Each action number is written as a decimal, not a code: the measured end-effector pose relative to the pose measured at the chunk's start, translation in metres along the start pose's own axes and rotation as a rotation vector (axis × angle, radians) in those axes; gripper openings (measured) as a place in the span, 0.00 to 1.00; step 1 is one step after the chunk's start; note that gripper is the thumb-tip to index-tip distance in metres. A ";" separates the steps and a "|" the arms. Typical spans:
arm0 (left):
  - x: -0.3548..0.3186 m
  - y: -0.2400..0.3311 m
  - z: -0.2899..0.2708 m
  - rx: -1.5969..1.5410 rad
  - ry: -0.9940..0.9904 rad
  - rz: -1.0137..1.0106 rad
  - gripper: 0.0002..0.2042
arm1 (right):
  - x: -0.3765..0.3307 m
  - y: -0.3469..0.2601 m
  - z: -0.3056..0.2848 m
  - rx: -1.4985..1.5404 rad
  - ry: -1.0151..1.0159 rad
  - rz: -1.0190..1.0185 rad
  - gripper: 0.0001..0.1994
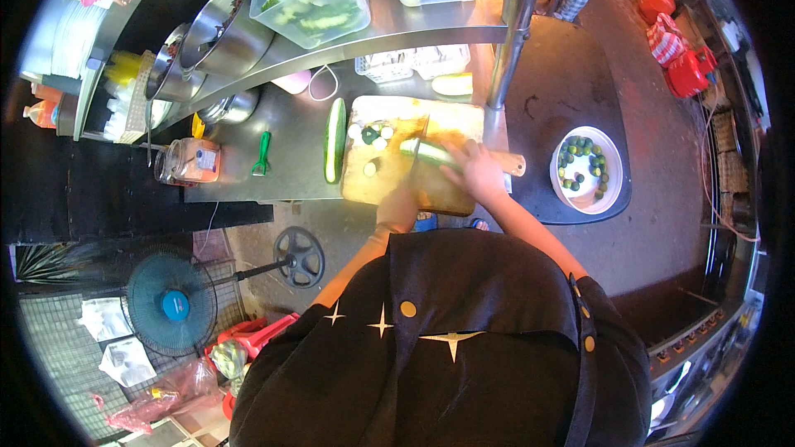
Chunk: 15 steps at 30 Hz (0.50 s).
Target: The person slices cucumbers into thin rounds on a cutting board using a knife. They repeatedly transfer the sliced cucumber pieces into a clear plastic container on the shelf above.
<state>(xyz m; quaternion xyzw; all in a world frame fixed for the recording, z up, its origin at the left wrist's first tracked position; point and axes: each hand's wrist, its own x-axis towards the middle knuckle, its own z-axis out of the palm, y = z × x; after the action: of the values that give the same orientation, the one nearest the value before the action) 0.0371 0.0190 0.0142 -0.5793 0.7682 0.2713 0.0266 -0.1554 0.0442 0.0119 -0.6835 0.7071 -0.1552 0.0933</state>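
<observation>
A wooden cutting board [360, 174] lies on the steel counter in front of me. My left hand [398, 209] is closed round the handle of a knife [417, 157], whose blade points away from me across the board. Beside the blade, my right hand [479, 172] presses its fingers on a partly peeled cucumber [429, 151]. Cut cucumber pieces [370, 169] are scattered on the board's left part. A wooden handle [515, 165] sticks out past the right edge; what it belongs to is hidden. Left of the board rests a longer striped cucumber [334, 141].
A green peeler [262, 155] and a clear jar [189, 161] are at the left. Above, a shelf holds a plastic tub [339, 29] of cucumber slices and a steel pot [222, 29]. At right stands a white bowl [614, 186] of small green fruits. A metal post [512, 41] rises behind the board.
</observation>
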 end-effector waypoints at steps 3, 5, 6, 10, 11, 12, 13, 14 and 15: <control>0.009 -0.003 0.006 0.037 0.024 0.008 0.13 | 0.000 0.001 0.002 -0.032 0.000 0.000 0.24; 0.001 0.012 -0.018 0.047 -0.009 -0.027 0.13 | 0.000 0.003 0.004 -0.055 -0.005 0.009 0.24; -0.004 0.017 -0.028 0.052 -0.028 -0.048 0.13 | 0.000 0.003 0.005 -0.039 0.006 0.004 0.24; -0.012 0.017 -0.026 0.086 0.006 -0.103 0.13 | 0.000 0.004 0.006 -0.002 0.031 -0.006 0.24; -0.012 0.016 -0.023 0.089 -0.010 -0.120 0.13 | 0.000 0.004 0.007 0.001 0.033 -0.007 0.24; -0.011 0.016 -0.019 0.089 -0.030 -0.135 0.13 | 0.000 0.003 0.007 -0.003 0.037 -0.009 0.24; -0.009 0.016 -0.016 0.081 -0.022 -0.137 0.13 | 0.000 0.003 0.006 -0.006 0.041 -0.010 0.24; -0.007 0.016 -0.015 0.073 -0.014 -0.140 0.13 | 0.000 0.002 0.005 -0.009 0.044 -0.012 0.24; -0.006 0.016 -0.013 0.064 -0.004 -0.144 0.13 | 0.000 0.002 0.005 -0.011 0.038 -0.013 0.24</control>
<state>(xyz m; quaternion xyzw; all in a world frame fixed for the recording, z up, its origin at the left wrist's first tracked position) 0.0280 0.0213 0.0336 -0.6313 0.7327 0.2453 0.0660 -0.1556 0.0443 0.0065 -0.6855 0.7052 -0.1648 0.0754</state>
